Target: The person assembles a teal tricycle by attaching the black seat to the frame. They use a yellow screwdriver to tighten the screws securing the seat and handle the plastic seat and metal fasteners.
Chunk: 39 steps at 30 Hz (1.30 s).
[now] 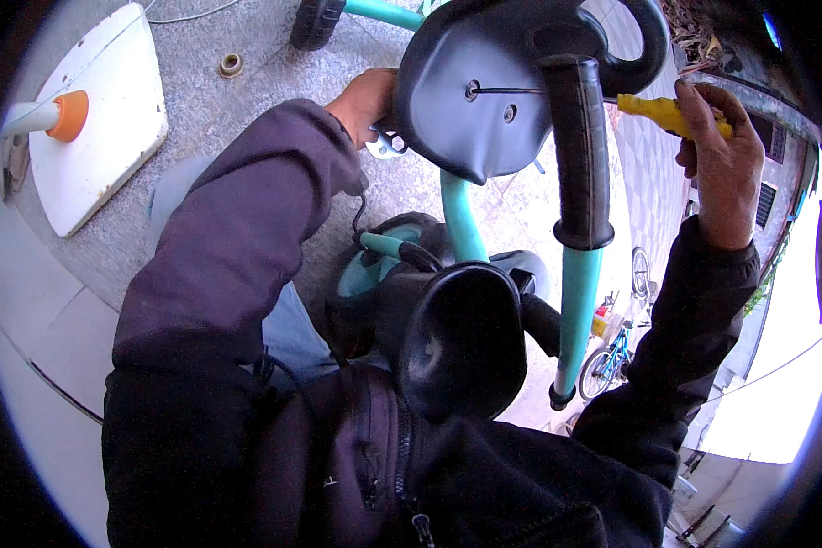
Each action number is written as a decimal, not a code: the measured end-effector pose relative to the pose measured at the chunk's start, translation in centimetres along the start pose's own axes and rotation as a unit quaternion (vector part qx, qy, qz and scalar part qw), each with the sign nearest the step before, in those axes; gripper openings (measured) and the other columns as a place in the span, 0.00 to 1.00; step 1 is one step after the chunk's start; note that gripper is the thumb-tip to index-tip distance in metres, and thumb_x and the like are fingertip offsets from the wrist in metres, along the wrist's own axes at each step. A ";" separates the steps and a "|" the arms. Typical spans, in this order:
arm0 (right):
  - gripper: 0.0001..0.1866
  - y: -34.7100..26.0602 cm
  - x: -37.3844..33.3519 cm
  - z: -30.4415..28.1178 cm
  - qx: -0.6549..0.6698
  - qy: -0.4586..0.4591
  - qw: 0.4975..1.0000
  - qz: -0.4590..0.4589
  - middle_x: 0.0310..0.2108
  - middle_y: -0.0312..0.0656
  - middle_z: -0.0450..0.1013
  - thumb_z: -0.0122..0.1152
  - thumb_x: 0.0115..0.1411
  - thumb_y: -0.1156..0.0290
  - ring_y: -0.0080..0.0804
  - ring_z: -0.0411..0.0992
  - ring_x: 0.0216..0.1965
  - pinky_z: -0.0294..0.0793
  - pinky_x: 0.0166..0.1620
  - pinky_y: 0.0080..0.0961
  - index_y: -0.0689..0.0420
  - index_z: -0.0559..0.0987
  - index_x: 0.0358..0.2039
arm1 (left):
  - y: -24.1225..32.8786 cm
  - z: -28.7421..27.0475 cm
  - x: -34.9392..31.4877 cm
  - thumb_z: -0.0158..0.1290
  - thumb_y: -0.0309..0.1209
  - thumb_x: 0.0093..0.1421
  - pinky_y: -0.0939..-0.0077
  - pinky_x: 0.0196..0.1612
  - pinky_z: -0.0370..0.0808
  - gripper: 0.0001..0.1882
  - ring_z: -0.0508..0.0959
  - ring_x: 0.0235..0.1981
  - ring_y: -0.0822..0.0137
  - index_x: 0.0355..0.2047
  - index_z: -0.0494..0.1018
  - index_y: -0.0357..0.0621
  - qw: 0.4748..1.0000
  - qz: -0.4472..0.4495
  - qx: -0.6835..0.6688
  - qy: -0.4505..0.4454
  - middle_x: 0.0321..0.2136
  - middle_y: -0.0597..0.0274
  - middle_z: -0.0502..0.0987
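A teal-framed child's tricycle with a black seat (484, 100) stands between my arms. My right hand (717, 155) is closed around the yellow handle of a screwdriver (662, 111), whose thin shaft runs left to a fastener in the seat's surface. At the seat's left edge my left hand (367, 102) is shut on a small silvery tool (388, 144), partly hidden by the seat. A black handlebar grip (580, 151) on a teal bar (577, 315) crosses in front. A second black moulded part (461, 338) sits lower, close to my chest.
A white base plate (100, 119) with an orange collar and white pole lies on the stone floor at upper left. A small ring-shaped nut (231, 64) lies on the floor near it. A black wheel (317, 22) shows at the top. A blue bicycle (607, 356) stands at right.
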State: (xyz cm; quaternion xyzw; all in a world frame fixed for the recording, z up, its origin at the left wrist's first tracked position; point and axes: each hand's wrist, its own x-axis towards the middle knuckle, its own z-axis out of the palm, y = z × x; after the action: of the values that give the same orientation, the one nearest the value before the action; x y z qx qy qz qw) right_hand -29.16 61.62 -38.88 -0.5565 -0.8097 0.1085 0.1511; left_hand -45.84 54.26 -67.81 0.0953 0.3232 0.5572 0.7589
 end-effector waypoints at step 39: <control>0.14 -1.0 -0.8 -1.3 -0.066 -0.061 0.993 -0.074 0.21 0.33 0.69 0.61 0.53 0.62 0.11 0.63 0.19 0.60 0.19 0.09 0.58 0.74 0.35 | -1.2 -0.5 3.0 0.44 0.29 0.59 0.73 0.42 0.72 0.14 0.75 0.37 0.66 0.42 0.69 0.34 0.995 -0.022 0.050 -0.086 0.39 0.53 0.74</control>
State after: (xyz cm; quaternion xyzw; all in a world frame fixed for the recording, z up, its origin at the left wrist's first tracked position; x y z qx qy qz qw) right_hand -29.25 60.53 -37.41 -0.4958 -0.8620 0.0775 0.0720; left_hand -44.68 56.44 -69.95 0.1735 0.2859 0.5134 0.7903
